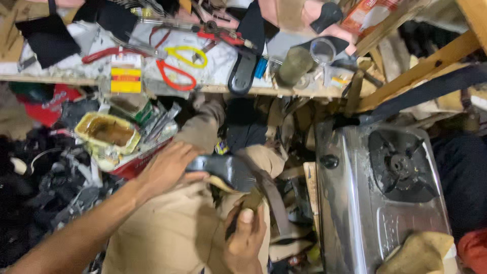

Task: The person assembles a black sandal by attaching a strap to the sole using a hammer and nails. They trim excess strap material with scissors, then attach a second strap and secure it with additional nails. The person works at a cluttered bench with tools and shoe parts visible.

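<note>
A steel gas stove point(355, 203) fills the lower right, its black burner point(401, 165) near the top and a tan cloth point(418, 251) lying on its near corner. Above runs a cluttered wooden workbench point(152, 91) carrying red-handled scissors point(175, 76) and a yellow loop point(190, 55). To the left stands an open tin of brownish glue point(106, 133).

Over the person's beige-trousered lap point(172, 233) sits a dark shoe sole point(225, 170), long, curved and smooth with a dull sheen, its underside facing up and a tan edge showing beneath it. It lies just below the bench, between the glue tin and the stove.

The left hand point(167, 170) wraps over the sole's left end, fingers curled around it. The right hand point(246, 238) is closed around a small dark tool point(251, 200), thumb pressed up along it, its tip touching the sole's lower edge.
</note>
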